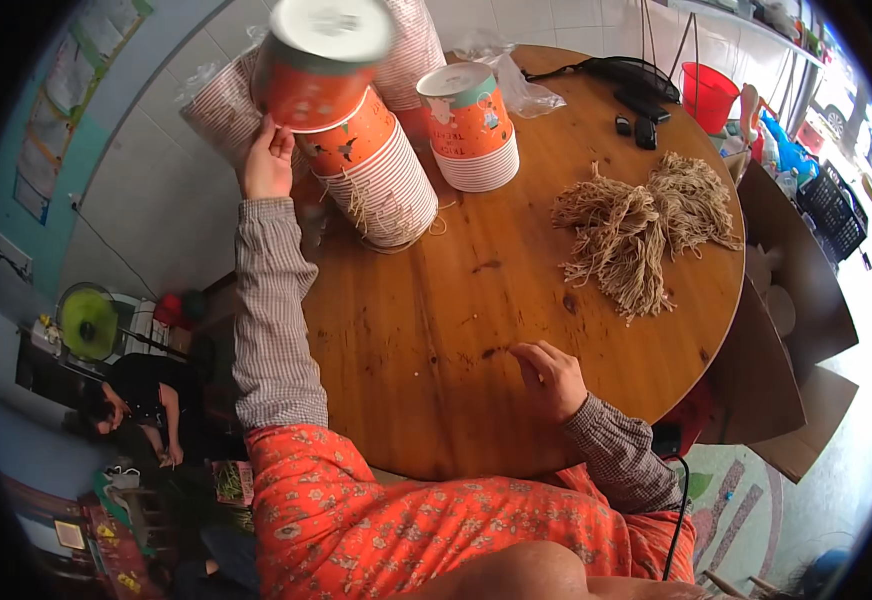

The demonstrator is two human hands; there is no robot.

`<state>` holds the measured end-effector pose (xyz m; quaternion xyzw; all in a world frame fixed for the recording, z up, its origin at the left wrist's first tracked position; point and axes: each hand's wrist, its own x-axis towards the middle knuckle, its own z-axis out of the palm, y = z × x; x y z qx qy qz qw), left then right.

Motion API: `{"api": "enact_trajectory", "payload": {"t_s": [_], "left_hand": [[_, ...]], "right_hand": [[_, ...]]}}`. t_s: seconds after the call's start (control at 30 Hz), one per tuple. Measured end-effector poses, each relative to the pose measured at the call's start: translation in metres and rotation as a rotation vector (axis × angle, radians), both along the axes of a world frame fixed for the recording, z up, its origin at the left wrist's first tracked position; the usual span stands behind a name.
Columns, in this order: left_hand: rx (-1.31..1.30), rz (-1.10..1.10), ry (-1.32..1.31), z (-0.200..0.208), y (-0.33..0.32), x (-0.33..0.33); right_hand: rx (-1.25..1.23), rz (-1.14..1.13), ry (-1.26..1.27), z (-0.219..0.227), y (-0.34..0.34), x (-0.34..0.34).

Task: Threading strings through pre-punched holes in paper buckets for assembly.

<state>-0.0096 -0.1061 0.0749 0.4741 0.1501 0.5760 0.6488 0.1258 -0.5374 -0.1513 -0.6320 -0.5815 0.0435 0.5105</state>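
My left hand [269,165] pinches the rim of an orange paper bucket [321,85], blurred by motion, upside down with its white base up. It is at the top of a tilted-looking stack of nested paper buckets [381,175], with thin twine ends sticking out along the side. Whether the held bucket still touches the stack, I cannot tell. A shorter stack of the same buckets [471,125] stands to the right. My right hand [553,380] hovers near the table's front, fingers loosely bent, nothing visible in it. Beige twine strands [646,225] lie bunched on the right.
The round wooden table [426,340] carries more stacked buckets [226,105] in clear plastic at the back. Black items [644,115] and a plastic bag [521,85] lie there too. A red bucket [708,95] and cardboard boxes [771,350] are rightward. Another person [156,400] sits at left.
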Motion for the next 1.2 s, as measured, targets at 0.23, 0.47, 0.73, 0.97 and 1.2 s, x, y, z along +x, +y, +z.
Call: {"api": "enact_trajectory", "payload": {"t_s": [0.23,0.47,0.73,0.97,1.2], "left_hand": [[-0.311,0.059,0.309,-0.066,0.030,0.004],[0.590,0.675,0.311,0.006,-0.009,0.028],[1.425,0.841,0.791,0.020,0.003,0.054],[1.453,0.960,0.744,-0.023,-0.036,0.050],[1.369,0.270,0.862,-0.138,-0.090,0.137]], "right_hand": [[-0.083,-0.023,-0.004,-0.002,-0.002,0.005],[-0.091,0.041,0.004,0.001,-0.002,0.006],[-0.172,0.055,-0.025,0.001,0.001,0.006],[-0.150,0.070,-0.018,-0.004,0.000,0.006],[-0.156,0.054,-0.047,-0.007,0.001,0.009]]}}
